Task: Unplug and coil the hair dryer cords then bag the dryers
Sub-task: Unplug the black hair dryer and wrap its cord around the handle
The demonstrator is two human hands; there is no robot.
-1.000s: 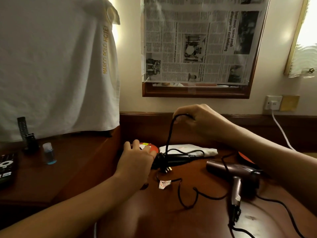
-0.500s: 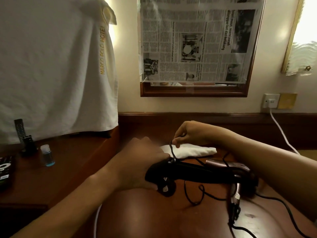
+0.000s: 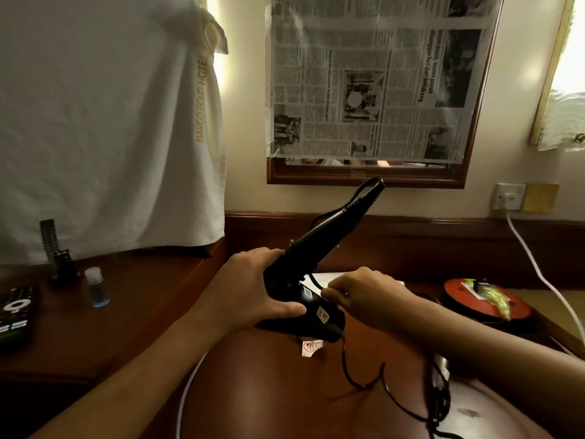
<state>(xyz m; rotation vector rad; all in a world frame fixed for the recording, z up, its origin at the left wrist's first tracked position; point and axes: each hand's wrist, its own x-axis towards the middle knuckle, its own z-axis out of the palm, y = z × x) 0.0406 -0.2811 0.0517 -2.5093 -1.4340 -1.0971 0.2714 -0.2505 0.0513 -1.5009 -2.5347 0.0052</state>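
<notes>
My left hand (image 3: 253,289) grips the body of a black hair dryer (image 3: 311,258), which is lifted above the wooden table (image 3: 278,391) with its handle pointing up and to the right. Beside the dryer body, my right hand (image 3: 361,294) pinches its black cord (image 3: 364,380). That cord trails in loops down onto the table, with a white tag (image 3: 311,346) hanging below the dryer. A second, brown dryer (image 3: 441,388) lies at the lower right, mostly hidden under my right forearm.
A white bag or cloth (image 3: 329,275) lies behind my hands. A red disc (image 3: 487,301) with a gold object sits at the right. A wall socket (image 3: 509,196) holds a white cable (image 3: 538,274). A remote (image 3: 12,312) and a small bottle (image 3: 96,288) stand on the left shelf.
My left hand has raised the black dryer off the table and tilted its handle upward. My right hand has moved down along the cord to the dryer body.
</notes>
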